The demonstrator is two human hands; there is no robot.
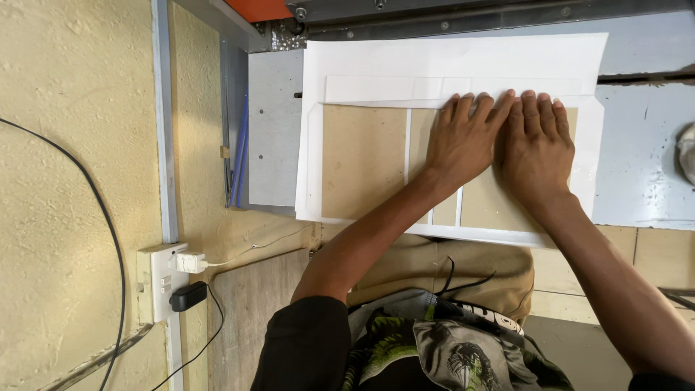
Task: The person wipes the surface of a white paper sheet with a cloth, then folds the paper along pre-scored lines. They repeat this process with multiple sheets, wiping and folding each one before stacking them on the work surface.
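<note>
I see my left hand (463, 141) spread flat, fingers together and holding nothing, pressing down on a tan cardboard panel (362, 161) with a matte, slightly rough face. My right hand (537, 148) lies just beside it, equally flat and open, the two touching at the forefingers. Thin white strips divide the cardboard into rectangles, and a smooth white paper sheet (449, 58) lies under it, its border folded over the far side beneath my fingertips. All this rests on a grey metal table (637, 166), scuffed and dull, reaching its near edge. At its left edge a blue pen (241, 156) stands against the textured yellow wall (72, 108).
</note>
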